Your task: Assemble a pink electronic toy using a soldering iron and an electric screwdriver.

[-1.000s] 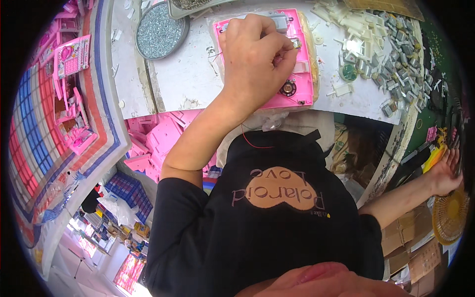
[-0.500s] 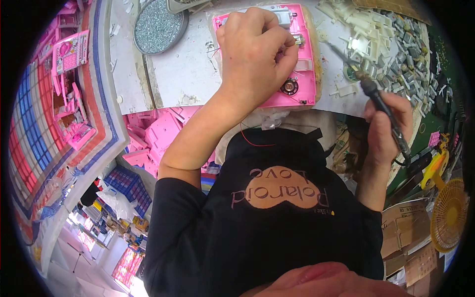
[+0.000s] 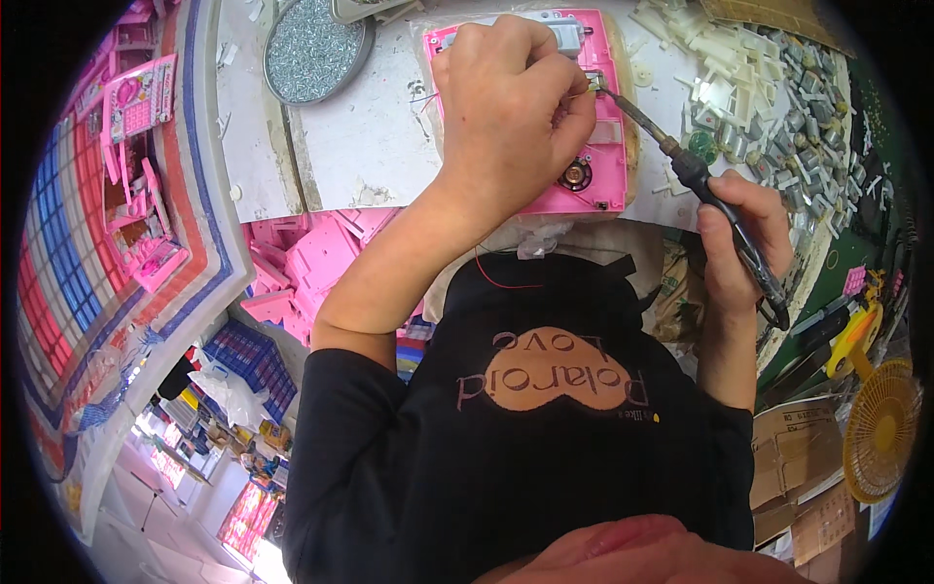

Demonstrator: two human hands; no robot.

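A pink plastic toy housing lies on the worktable, with a small round speaker and a grey motor-like block fitted in it. My left hand rests over the housing, thumb and fingertips pinched together; what they hold is hidden behind the fingers. My right hand grips a soldering iron by its black handle. The iron's tip reaches a small metal piece in the housing, right beside my left fingertips. A thin wire sticks out left of my left hand.
At the upper left stands a round dish of small screws. White plastic parts and many small motors are heaped on the right. Pink housings are piled below the table edge. A yellow fan stands at the lower right.
My right hand has brought the soldering iron leftward, so its tip is now at the metal piece. The housing and my left hand have shifted slightly right.
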